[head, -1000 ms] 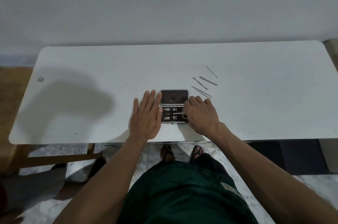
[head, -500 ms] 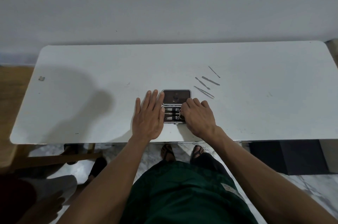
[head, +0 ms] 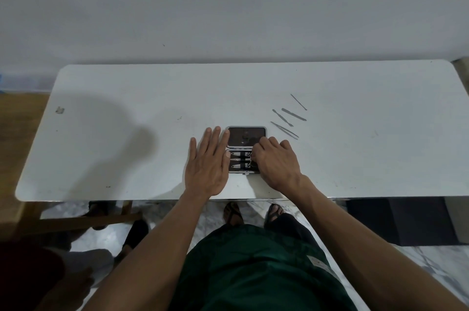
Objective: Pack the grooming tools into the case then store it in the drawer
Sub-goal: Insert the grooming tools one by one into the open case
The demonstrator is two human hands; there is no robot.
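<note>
A small grooming case lies open near the front middle of the white table, its dark lid flat on the far side. Nail clippers sit strapped in its near half. My left hand lies flat on the table, its thumb against the case's left edge. My right hand covers the right end of the case, fingers curled down onto a tool there that is mostly hidden. Loose metal tools lie to the right: tweezers, a flat file, a thin pick and a slim pusher.
A small scrap sits near the table's left end. A dark cabinet stands under the right side of the table. Another person's foot and a wooden frame are at lower left. A grey wall backs the table.
My right hand has slid a little left and forward, further over the case's right end, hiding the looped tool seen earlier. My left hand has stayed flat beside the case.
</note>
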